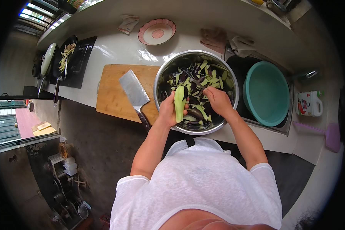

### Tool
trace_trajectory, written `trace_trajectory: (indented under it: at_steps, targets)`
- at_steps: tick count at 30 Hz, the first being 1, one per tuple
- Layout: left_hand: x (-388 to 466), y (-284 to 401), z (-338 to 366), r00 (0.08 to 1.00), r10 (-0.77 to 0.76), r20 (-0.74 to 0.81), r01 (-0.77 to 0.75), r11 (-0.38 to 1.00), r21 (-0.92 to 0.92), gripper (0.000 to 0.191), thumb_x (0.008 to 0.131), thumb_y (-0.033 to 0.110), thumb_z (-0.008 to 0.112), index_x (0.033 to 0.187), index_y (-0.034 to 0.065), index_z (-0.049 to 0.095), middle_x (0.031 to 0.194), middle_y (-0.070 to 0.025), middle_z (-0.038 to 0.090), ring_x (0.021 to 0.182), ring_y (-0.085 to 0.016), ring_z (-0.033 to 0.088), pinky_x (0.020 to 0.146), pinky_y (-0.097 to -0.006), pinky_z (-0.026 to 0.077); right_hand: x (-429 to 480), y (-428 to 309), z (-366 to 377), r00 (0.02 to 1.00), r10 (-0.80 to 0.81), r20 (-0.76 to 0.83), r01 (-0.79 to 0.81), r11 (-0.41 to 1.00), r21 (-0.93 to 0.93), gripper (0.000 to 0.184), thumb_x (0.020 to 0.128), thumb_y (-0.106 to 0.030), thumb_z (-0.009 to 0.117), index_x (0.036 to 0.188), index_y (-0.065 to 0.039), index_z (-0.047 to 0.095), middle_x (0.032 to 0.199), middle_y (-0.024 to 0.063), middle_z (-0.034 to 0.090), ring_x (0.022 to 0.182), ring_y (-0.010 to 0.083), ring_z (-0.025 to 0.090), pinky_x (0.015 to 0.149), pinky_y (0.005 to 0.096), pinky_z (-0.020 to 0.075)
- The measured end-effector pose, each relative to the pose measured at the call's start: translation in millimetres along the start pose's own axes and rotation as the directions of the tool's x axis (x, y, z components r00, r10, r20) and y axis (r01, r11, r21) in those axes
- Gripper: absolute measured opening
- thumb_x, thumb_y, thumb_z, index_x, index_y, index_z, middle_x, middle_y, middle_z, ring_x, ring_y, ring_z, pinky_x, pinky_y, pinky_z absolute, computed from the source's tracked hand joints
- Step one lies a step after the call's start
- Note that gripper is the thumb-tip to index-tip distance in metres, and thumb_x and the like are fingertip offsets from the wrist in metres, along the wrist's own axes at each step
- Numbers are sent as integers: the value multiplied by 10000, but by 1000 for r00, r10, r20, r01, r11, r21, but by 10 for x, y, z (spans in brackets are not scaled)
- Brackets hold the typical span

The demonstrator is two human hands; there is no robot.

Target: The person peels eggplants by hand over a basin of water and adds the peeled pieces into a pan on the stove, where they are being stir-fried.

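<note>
Over a large stainless steel bowl (196, 132), my left hand (169, 109) grips a partly peeled eggplant (179, 104). Pale green flesh shows along it, with a dark strip of skin at its right side. My right hand (218, 100) holds a small dark-bladed tool (197, 83), a knife or a peeler; the fingers hide its handle. Its blade points up and left, apart from the eggplant. Inside the bowl lie many green and purple peel strips (202, 110). Left of the bowl, a cleaver (134, 90) rests on a wooden cutting board (110, 95), its handle jutting past the front edge.
A teal basin (266, 93) sits in the sink (286, 130) at right, beside a white jug (309, 103). Behind the board stands a pink-rimmed plate (156, 32). A pan (66, 59) with pale cut pieces is on the stove (84, 61) at far left.
</note>
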State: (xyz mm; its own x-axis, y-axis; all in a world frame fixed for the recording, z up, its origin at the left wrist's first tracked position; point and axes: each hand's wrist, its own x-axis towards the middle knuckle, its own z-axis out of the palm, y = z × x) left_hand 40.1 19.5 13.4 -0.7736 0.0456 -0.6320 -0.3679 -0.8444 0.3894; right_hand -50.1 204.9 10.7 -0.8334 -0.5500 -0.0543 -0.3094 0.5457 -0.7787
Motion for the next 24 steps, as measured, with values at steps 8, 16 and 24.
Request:
trace_trajectory:
  at_steps: [8,16,24]
  targets:
    - [-1,-30,42,996,-52,-66,58,994,96,413,935,430,323,1020,82,529,793,-80,536,587,-174,488,400,-241,359,48,-67,123,997,-74,9,74,969,-234,269,882,-325,468,824,-81,566,805,140,595,736,349,575,617,434,445]
    - [11,-1,-39,996,-86,12,86,994,-61,435,909,511,340,979,120,516,780,-81,499,527,-149,438,384,-224,343,-207,-170,119,990,-129,61,128,991,33,278,887,-321,469,832,-62,552,776,147,597,726,367,567,616,423,444]
    - [-34,-28,31,993,-115,19,115,993,6,435,913,498,343,1002,105,508,792,-85,533,528,-162,477,394,-235,379,36,99,-22,997,57,-48,-54,997,58,288,897,-300,456,818,-40,551,775,168,602,745,358,574,625,419,437]
